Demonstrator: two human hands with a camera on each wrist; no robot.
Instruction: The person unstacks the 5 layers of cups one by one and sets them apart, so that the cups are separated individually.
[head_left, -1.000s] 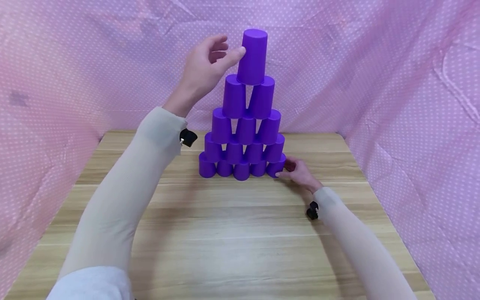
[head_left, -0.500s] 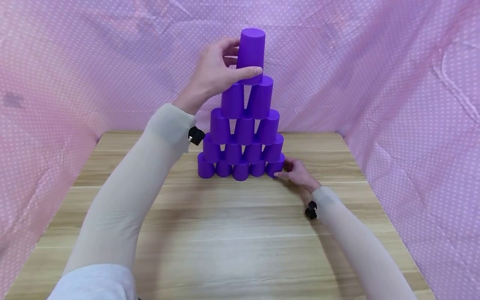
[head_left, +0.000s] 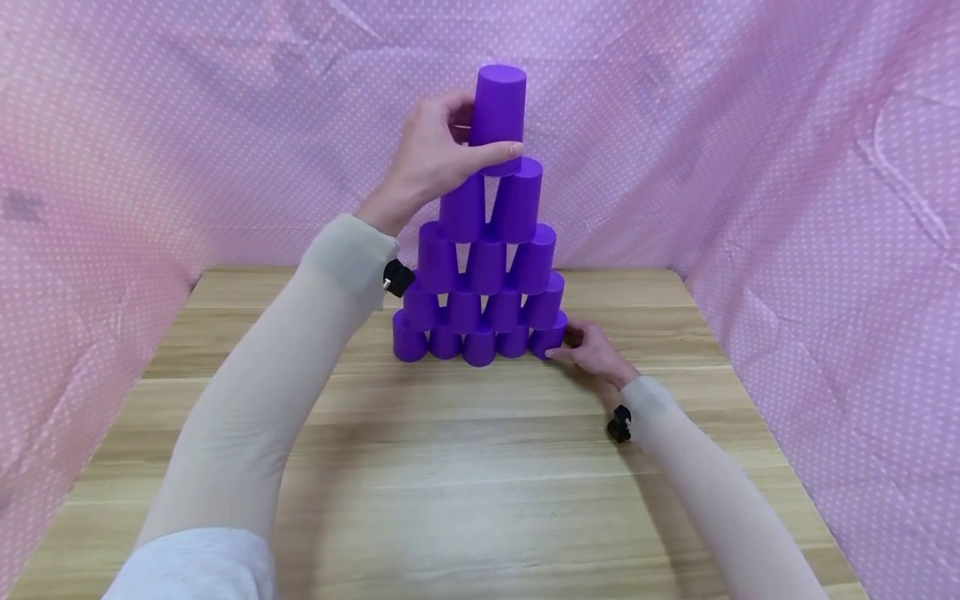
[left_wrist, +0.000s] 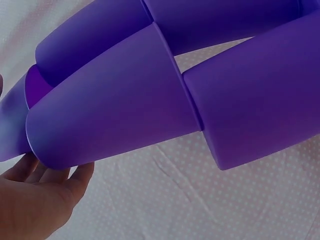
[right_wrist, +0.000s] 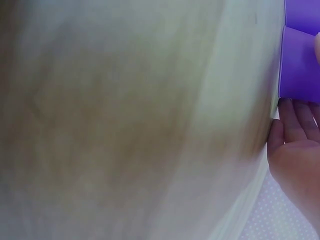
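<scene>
Purple cups, upside down, form a five-row pyramid in the head view. My left hand (head_left: 435,154) grips the top cup (head_left: 498,112), its thumb across the lower front and its fingers behind the left side. That cup stands over the two cups of the second row (head_left: 517,200). In the left wrist view, the left hand (left_wrist: 42,200) is at the lower left by the cups. Low on the right, my right hand (head_left: 597,352) holds the rightmost bottom cup (head_left: 549,336), thumb in front and fingers behind. Only part of this cup (right_wrist: 300,65) shows in the right wrist view.
The pyramid stands on a wood-grain table (head_left: 465,500), toward its back edge. Pink dotted cloth (head_left: 750,125) hangs behind and along both sides. Black devices (head_left: 398,278) are strapped at both wrists.
My left hand has moved right; its thumb went from the top cup's left edge to across its front, and it now grips the cup. The right hand stays on the bottom cup.
</scene>
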